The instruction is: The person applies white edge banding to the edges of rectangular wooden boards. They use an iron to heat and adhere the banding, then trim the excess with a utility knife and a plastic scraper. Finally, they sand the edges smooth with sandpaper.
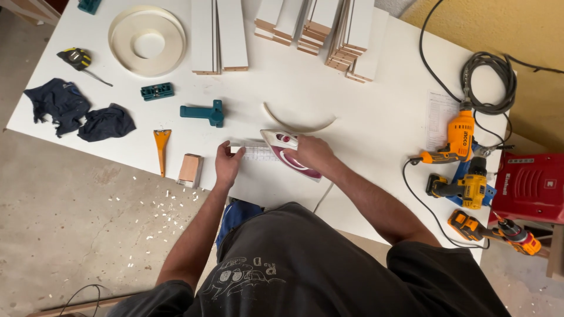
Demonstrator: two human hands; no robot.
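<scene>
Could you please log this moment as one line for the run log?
left hand: steadies white panel | right hand: grips iron on panel | nearby: wood block, orange scraper

white edging roll (147,40) and stacked white boards (320,29) are laid at table's far edge; dark rags (79,111) at one side, three power drills (464,182) and coiled cable (487,82) at the other.

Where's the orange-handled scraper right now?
In the head view, the orange-handled scraper lies on the white table near its front edge, left of the left hand, between the small wooden block and the dark crumpled cloths.
</scene>
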